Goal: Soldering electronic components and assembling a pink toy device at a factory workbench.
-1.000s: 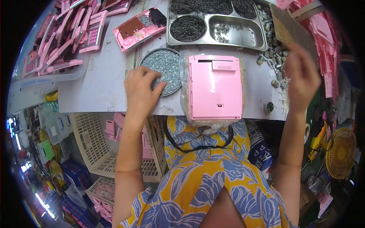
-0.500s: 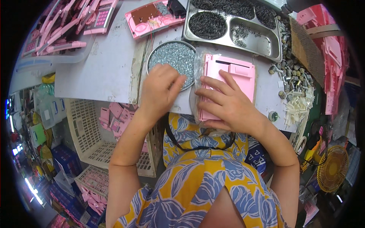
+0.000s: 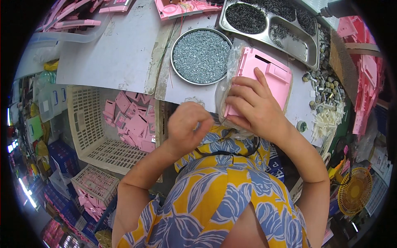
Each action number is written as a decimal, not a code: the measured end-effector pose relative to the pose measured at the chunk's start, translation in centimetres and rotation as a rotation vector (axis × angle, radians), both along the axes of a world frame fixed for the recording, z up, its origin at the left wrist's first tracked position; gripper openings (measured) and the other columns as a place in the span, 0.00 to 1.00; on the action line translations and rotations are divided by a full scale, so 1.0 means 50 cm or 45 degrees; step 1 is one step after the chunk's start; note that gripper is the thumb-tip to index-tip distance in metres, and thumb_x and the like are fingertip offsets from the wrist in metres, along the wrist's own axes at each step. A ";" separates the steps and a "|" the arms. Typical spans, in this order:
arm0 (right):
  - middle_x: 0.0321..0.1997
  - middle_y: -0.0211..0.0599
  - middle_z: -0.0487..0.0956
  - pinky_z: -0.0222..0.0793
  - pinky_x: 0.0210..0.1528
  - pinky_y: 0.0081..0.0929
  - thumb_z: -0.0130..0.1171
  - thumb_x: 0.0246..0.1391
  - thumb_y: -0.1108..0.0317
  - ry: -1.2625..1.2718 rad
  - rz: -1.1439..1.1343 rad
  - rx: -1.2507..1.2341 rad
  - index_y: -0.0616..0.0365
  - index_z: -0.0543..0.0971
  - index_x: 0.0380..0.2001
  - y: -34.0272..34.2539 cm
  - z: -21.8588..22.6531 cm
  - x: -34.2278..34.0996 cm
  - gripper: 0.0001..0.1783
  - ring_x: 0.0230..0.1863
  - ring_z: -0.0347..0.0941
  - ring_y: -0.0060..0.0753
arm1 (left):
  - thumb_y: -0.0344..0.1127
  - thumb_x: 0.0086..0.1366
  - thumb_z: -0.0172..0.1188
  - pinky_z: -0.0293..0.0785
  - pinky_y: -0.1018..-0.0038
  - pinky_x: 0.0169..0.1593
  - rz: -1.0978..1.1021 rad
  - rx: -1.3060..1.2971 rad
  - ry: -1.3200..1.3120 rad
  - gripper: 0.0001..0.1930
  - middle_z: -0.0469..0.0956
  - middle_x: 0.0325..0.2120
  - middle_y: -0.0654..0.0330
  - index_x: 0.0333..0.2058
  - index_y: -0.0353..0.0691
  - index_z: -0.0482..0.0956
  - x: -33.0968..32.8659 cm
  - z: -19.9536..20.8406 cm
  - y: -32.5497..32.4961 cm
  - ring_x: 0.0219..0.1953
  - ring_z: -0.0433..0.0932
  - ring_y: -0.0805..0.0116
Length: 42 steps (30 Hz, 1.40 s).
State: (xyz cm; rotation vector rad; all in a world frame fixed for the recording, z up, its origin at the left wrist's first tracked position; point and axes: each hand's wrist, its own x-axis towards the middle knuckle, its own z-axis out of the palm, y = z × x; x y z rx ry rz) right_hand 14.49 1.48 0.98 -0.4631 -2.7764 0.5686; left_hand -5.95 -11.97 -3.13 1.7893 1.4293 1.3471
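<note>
A pink plastic casing point(image 3: 271, 68) lies flat on clear plastic film point(image 3: 232, 62) near the bench's front edge. My right hand point(image 3: 258, 105) holds it, fingers curved over its face and thumb at the near left corner. Left of the casing, by the front edge, is my left hand point(image 3: 188, 126), closed with thumb and forefinger curled together; whatever is between them is too small to make out. Beyond that hand stands a round metal dish point(image 3: 173, 66) full of small silvery screws point(image 3: 202, 56).
A compartmented steel tray point(image 3: 285, 51) of dark small parts stands at the back. Loose metal parts point(image 3: 326, 84) and white pieces point(image 3: 328, 120) lie right. Another pink housing point(image 3: 169, 12) with wires sits behind the dish. A crate point(image 3: 87, 124) of pink parts is below left.
My left hand has come away from the screw dish, toward me and the casing's near left corner. My right hand stays on the casing. The whole view has shifted somewhat.
</note>
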 end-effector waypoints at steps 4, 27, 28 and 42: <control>0.55 0.39 0.76 0.54 0.72 0.59 0.74 0.45 0.57 -0.016 0.037 -0.108 0.55 0.79 0.48 0.009 0.011 -0.002 0.28 0.65 0.67 0.50 | 0.25 0.67 0.61 0.71 0.75 0.33 0.026 -0.286 -0.259 0.06 0.76 0.24 0.57 0.29 0.34 0.77 -0.027 0.012 0.011 0.26 0.74 0.69; 0.21 0.21 0.68 0.66 0.31 0.27 0.54 0.62 0.57 1.227 0.055 -1.247 0.52 0.66 0.56 0.098 0.184 0.033 0.22 0.21 0.64 0.23 | 0.22 0.53 0.70 0.69 0.68 0.39 -0.077 0.201 0.077 0.11 0.83 0.29 0.61 0.36 0.39 0.83 0.112 0.063 0.139 0.30 0.81 0.63; 0.18 0.20 0.67 0.66 0.28 0.26 0.55 0.62 0.57 1.228 0.022 -1.233 0.50 0.67 0.52 0.073 0.189 0.034 0.19 0.18 0.63 0.21 | 0.22 0.53 0.70 0.69 0.68 0.39 -0.095 0.189 0.061 0.11 0.83 0.29 0.61 0.36 0.39 0.83 0.118 0.066 0.141 0.30 0.81 0.63; 0.14 0.21 0.65 0.66 0.25 0.27 0.62 0.60 0.56 1.195 -0.235 -1.263 0.49 0.65 0.41 0.020 0.163 0.024 0.17 0.13 0.62 0.22 | 0.30 0.51 0.72 0.66 0.63 0.45 0.020 0.089 0.314 0.10 0.80 0.30 0.62 0.33 0.42 0.82 0.073 0.077 0.153 0.34 0.78 0.60</control>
